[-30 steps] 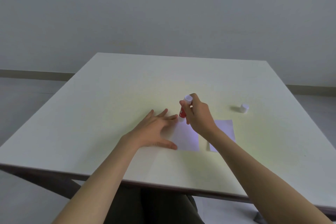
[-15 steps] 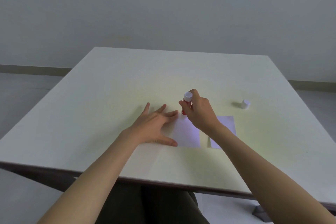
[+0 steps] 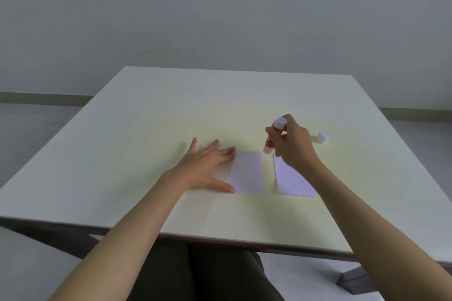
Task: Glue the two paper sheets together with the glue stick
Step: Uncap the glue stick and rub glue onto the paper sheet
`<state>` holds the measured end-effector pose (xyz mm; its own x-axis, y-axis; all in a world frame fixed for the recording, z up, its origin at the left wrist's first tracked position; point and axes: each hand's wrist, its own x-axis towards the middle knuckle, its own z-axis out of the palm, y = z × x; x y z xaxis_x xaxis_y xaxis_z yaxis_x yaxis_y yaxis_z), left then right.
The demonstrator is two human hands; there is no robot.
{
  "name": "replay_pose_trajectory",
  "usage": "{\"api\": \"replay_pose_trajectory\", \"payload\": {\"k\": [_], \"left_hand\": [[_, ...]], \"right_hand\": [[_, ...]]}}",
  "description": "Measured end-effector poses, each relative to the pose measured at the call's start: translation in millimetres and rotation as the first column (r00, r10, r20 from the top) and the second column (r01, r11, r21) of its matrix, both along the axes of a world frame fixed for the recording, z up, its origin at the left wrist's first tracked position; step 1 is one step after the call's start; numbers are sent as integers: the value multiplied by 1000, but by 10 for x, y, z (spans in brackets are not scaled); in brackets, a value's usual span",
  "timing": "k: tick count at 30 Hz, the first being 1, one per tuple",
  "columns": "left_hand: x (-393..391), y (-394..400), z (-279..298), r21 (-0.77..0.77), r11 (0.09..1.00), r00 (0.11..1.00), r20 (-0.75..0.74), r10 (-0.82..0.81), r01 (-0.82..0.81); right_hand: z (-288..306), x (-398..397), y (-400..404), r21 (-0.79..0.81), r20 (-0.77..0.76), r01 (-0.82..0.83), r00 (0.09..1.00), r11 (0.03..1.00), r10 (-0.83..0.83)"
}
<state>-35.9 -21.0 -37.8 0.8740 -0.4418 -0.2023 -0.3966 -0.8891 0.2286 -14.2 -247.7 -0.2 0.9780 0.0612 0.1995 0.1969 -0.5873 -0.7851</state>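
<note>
Two small white paper sheets lie side by side on the table, the left sheet (image 3: pixel 247 172) and the right sheet (image 3: pixel 292 182), with a narrow gap between them. My left hand (image 3: pixel 208 168) lies flat with spread fingers, fingertips and thumb touching the left sheet's left edge. My right hand (image 3: pixel 293 145) grips a red and white glue stick (image 3: pixel 272 140), tilted, its lower tip just beyond the far ends of the sheets, over the gap. My right wrist covers the right sheet's far corner.
The glue stick's white cap (image 3: pixel 323 137) stands on the pale table (image 3: pixel 146 129) to the right of my right hand. The table's near edge (image 3: pixel 220 239) runs above my lap. A grey wall rises behind.
My right hand has moved to the right with the glue stick, off the left sheet's far corner toward the gap. The left hand stays flat in the same place.
</note>
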Motion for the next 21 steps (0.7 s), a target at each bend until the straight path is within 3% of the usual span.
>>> {"api": "replay_pose_trajectory", "payload": {"k": [4,8,16,21], "left_hand": [[-12,-3,13,-7,1000,1000,-14,22,-22],[-18,-40,14,-16,999,999,-36,35,-36],[-65,-21,11,-21,999,998,-49,48,-49],[-23,-72,102,59,998,999,-36,34,-32]], "right_hand": [[68,-78,171,32,62,-35,998,999,33],[-24,-148,447,-3,1,-132,991,991,132],[-100,-162,577,-64,8,-130,991,989,131],[-117,-185,623,-184,114,-153,978,971,176]]}}
